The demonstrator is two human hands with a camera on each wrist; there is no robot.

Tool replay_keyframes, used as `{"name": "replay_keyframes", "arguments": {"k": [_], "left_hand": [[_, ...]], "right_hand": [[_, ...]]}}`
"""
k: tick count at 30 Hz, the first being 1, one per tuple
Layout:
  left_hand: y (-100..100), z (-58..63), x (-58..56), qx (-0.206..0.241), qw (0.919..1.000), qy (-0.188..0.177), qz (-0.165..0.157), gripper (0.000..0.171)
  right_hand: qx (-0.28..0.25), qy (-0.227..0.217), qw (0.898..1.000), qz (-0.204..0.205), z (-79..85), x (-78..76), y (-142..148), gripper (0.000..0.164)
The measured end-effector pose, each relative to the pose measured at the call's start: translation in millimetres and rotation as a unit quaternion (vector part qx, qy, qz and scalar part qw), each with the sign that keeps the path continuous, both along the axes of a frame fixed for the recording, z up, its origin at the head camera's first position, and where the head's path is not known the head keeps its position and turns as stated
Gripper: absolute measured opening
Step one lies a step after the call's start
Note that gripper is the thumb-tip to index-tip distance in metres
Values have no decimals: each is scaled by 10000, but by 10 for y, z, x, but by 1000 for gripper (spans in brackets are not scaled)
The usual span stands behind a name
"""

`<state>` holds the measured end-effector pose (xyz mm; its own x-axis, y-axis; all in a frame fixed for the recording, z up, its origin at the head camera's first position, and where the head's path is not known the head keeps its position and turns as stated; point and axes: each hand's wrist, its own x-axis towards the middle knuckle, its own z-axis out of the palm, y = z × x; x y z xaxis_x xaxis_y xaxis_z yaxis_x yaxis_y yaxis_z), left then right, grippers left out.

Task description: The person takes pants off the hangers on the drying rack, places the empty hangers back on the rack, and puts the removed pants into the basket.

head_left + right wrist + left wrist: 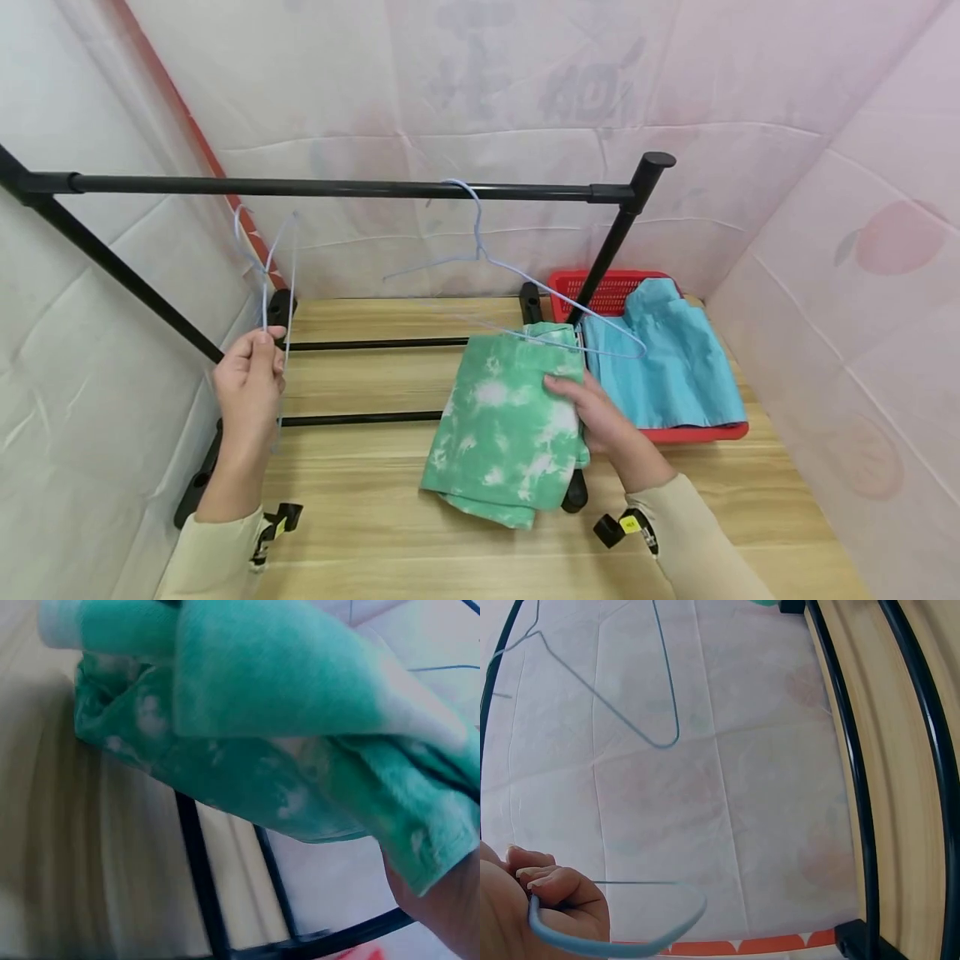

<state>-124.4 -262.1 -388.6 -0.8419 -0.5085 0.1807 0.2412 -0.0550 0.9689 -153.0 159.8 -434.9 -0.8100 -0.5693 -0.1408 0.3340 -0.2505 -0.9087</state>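
My left hand [251,379] grips a light blue wire hanger [615,949] near the rack's left side. The hanger stands nearly edge-on in the head view, its hook below the rail. A second light blue hanger [477,218] hangs by its hook from the black rail [337,187]. In my right hand [600,417] is a folded green-and-white tie-dye garment [495,433], held at its right edge with the thumb on top and the other fingers hidden behind. Its upper edge overlaps the hanging hanger's bottom bar in the head view. The right wrist view shows the garment's folded layers [277,682].
A red basket [705,434] with a folded blue garment [660,367] stands at the right, behind the rack's right post [611,237]. Black lower bars [360,419] cross above the wooden surface [360,517]. Pale printed sheets enclose the back and sides.
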Motion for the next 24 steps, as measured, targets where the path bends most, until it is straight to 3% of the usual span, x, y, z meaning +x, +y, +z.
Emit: {"name": "replay_keyframes", "arguments": {"k": [3,7,9,11,15,19,22,24], "left_hand": [[8,2,9,-1,10000,-37,-36,27],[17,3,19,-12,10000,-81,-45,27],[24,1,19,-5,9999,-77,-66,27],[32,-3,18,7,9999,-73,-84,28],[45,-13,19,14,9999,-84,-95,27],[44,-15,26,-28,9999,-122,-74,27],[44,-12,29,-43,9999,-118,-94,27],[49,-12,30,-63,9999,-104,-115,27]], "right_hand": [[704,592,9957,-88,58,31,-4,37],[1511,1577,9754,-308,118,85,-5,45],[1673,1727,9694,-483,155,112,1,45],[1619,1693,9706,-548,204,131,15,45],[1541,1837,9706,-216,362,133,113,43],[2122,2349,9485,83,599,142,249,43],[2514,2578,9329,-37,756,143,323,41],[2605,2635,9286,-201,823,132,369,39]]}}
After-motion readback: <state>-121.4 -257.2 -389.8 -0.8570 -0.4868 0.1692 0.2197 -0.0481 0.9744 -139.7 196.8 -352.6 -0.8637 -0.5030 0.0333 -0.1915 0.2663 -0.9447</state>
